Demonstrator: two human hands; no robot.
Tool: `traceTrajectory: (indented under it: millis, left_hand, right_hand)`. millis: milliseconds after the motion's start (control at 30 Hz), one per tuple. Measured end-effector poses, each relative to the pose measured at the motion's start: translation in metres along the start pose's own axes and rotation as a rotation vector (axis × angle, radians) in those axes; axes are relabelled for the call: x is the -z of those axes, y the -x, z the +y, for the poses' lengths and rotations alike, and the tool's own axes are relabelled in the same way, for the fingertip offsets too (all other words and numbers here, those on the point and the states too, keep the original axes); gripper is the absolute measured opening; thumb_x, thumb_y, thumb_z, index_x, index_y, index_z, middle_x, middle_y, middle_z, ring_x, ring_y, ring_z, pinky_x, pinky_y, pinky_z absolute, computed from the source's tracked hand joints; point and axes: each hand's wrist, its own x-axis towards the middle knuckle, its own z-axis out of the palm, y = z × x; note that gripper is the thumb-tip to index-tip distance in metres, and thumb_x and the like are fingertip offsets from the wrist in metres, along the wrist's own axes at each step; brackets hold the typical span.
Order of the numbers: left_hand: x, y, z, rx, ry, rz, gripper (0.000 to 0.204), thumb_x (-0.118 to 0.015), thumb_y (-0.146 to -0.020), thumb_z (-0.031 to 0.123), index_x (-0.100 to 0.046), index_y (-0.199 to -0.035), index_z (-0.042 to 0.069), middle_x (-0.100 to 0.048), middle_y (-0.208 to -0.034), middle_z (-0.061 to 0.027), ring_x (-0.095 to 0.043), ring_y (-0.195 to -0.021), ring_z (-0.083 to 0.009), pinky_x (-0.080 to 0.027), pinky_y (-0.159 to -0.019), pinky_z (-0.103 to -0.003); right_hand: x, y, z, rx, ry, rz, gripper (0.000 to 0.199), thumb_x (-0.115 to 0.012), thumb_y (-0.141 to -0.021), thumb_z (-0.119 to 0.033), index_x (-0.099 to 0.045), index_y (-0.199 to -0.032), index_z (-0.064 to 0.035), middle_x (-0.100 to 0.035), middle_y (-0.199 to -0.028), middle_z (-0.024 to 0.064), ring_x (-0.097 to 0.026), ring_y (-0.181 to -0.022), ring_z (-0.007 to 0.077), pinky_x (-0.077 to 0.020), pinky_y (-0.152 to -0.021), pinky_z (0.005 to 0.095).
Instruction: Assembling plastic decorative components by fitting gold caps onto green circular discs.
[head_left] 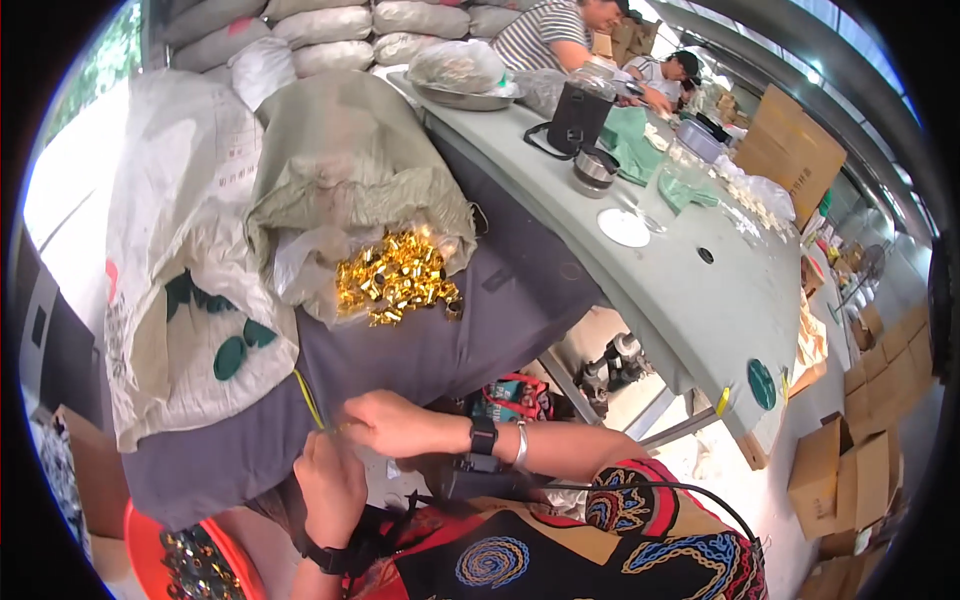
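My left hand [330, 482] and my right hand [385, 422] meet just past the near edge of a cloth-covered table [390, 355]. Both have their fingers curled in a pinch, almost touching each other. Whatever lies between the fingertips is too small and covered to make out. A thin yellow strip [308, 400] runs along the cloth to the fingertips; I cannot tell whether they touch it. Beyond, small shiny gold pieces [395, 275] spill from the mouth of a grey-green woven sack [345, 150]. To its left, a white woven sack [190, 160] gapes, with dark green round pieces [230, 357] inside.
An orange-red tub [140, 535] of small dark and gold pieces stands low at left. A grey table [600, 240] at right carries a black case [580, 112], a jar [595, 170] and a green disc [762, 384]. Cardboard boxes [840, 475] lie far right. Two people work at the back.
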Motion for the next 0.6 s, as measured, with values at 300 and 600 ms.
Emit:
traceTrajectory:
  millis: [300, 600]
  left_hand:
    - [-0.003, 0.015, -0.007, 0.478, 0.533, -0.005, 0.006, -0.055, -0.081, 0.0, -0.055, -0.084, -0.005, -0.054, -0.068, -0.0182, -0.056, -0.058, -0.03, -0.043, -0.051, -0.039]
    - [0.027, 0.018, -0.01, 0.673, 0.533, 0.048, 0.005, -0.055, -0.086, 0.001, -0.056, -0.088, -0.003, -0.062, -0.072, -0.0091, -0.058, -0.054, -0.0173, -0.045, -0.048, -0.03]
  right_hand:
    - [-0.014, 0.023, -0.013, 0.277, 0.499, 0.111, 0.023, -0.055, -0.089, -0.022, -0.053, -0.09, 0.0006, -0.06, -0.083, 0.0159, -0.064, -0.069, 0.0346, -0.0527, -0.059, 0.0437]
    - [-0.017, -0.002, -0.021, -0.115, -0.393, -0.113, 0.023, -0.059, -0.095, -0.021, -0.058, -0.104, -0.0002, -0.064, -0.07, 0.0054, -0.064, -0.061, 0.0175, -0.0515, -0.057, 0.0312]
